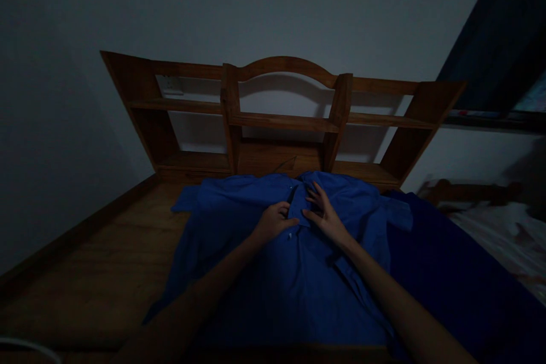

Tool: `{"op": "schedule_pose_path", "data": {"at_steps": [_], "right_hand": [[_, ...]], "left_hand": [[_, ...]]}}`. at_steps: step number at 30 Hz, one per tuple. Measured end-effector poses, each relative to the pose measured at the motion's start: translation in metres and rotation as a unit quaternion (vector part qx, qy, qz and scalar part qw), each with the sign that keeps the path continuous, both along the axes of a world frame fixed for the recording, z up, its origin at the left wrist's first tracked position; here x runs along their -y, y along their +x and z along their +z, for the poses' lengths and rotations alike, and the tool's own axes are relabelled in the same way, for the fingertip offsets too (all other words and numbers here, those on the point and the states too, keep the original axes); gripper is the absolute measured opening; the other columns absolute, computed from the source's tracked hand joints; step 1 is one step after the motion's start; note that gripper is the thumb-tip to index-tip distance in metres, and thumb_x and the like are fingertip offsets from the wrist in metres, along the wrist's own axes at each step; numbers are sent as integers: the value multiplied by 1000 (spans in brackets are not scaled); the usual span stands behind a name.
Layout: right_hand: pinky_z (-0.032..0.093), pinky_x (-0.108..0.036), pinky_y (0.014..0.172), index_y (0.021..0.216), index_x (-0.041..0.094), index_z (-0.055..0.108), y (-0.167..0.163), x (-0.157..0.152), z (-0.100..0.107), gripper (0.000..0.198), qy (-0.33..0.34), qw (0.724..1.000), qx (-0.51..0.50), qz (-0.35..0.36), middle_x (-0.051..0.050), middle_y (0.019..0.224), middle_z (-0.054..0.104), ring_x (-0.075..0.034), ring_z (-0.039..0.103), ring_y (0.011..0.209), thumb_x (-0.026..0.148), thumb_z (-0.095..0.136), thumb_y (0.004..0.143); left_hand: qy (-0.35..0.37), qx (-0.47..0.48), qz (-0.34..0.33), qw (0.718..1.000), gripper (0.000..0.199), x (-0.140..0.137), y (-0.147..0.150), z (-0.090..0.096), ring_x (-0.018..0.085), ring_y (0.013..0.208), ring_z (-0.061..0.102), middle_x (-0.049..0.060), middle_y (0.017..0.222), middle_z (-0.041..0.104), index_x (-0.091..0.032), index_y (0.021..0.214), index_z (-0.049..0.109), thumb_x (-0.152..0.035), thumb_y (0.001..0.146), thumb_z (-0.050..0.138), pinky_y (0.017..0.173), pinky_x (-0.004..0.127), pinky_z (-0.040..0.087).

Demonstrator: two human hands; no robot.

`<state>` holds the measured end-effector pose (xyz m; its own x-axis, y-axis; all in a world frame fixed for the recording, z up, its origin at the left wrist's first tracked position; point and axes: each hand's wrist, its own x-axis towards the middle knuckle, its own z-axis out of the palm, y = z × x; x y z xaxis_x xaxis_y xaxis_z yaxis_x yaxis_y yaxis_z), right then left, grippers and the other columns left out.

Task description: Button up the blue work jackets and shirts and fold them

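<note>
Dial: clock hours here count from the middle of the shirt, with 12 at the far side.
Shirt: here it is, blue, spread on the wooden top (98,244), the shirt (256,278) filling the centre, collar end up at 12.
Sleeves: one short sleeve (185,199) juts out at 10, the other (398,211) at 2.
Left hand: in at 12, the left hand (273,220) pinches the shirt's front edge between thumb and curled fingers.
Right hand: just beside it, on the 1 o'clock side, the right hand (325,217) is open in a loose curve, thumb and forefinger well apart, tips at the same strip of cloth.
Button: a small white button (289,236) shows just below the left thumb.
Shelf: straight up at 12, the wooden shelf (284,121) backs onto the wall (273,5), arched in the middle, and a white socket (173,86) shows through it at 11.
Dark cloth: deep blue at 3, the cloth (452,278) lies against the shirt's side.
Pale cloth: between 2 and 3, a pale cloth (503,239), dim.
Curtain: between 1 and 2, a dark curtain (490,34).
Cable: at 8, a white curve, perhaps a cable (32,344).
</note>
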<state>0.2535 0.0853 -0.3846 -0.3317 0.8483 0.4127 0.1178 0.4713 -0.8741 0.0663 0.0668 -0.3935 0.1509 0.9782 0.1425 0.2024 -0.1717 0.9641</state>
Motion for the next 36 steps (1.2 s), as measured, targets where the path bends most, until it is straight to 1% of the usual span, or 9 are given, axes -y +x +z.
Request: {"op": "schedule_pose_path", "data": {"at_steps": [2,4,7,9,12,16,21,26,36], "right_hand": [[48,-36,85,141,30,15,-2,8,6,75,36,999,24,-20,-10,138,37,-20,49,112,29,58,80],[48,-35,82,136,28,29,-4,14,12,59,83,993,55,-56,-9,127,46,-19,54,101,28,54,82],[46,-33,80,112,23,54,-5,20,18,28,144,979,106,-93,-7,103,57,-18,56,87,29,51,85],[45,-30,75,96,22,60,-6,20,17,16,153,975,138,-84,-5,89,59,-17,56,80,30,51,85],[43,-26,66,84,20,61,-7,16,8,13,105,979,168,-43,-3,78,61,-15,56,70,31,54,83],[41,-22,55,78,18,62,-6,6,-8,22,-23,990,142,1,-2,71,61,-13,55,62,39,57,80],[31,-19,39,79,16,58,-4,1,-12,31,-151,984,78,63,4,55,51,-8,42,41,46,62,74],[29,-19,40,79,16,58,-5,5,-5,31,-147,984,48,93,5,49,47,-7,40,40,47,61,75],[29,-19,42,80,14,60,-7,1,-6,30,-126,988,61,59,5,48,48,-7,41,42,44,60,76]], "left_hand": [[-15,49,5,999,43,-3,0,-2,16,69,64,5,86,68,-16,94,62,-32,58,78,62,26,50],[-24,85,10,996,43,-5,-1,-2,17,73,64,6,87,68,-16,93,62,-30,56,79,66,28,51],[-27,106,16,994,42,-7,-1,-2,18,75,64,6,86,68,-15,88,63,-30,54,81,69,29,51],[-14,107,9,994,42,-8,-1,-2,17,76,63,5,85,67,-14,87,62,-29,53,82,71,29,50],[8,92,-11,996,43,-7,2,-3,14,74,61,1,81,63,-14,84,58,-26,51,82,70,26,48],[21,68,-32,997,42,-3,4,-3,11,69,56,-2,75,55,-15,79,54,-25,49,82,65,22,44],[-9,72,-96,993,49,-1,1,0,11,72,56,-1,80,56,-16,87,54,-27,49,82,65,22,43],[-72,109,-89,988,32,-4,-1,4,6,54,48,-4,65,52,-16,79,56,-42,66,69,50,18,33],[-38,90,29,995,32,-7,-1,3,7,49,45,-4,56,52,-15,68,56,-39,56,73,48,20,30]]}}
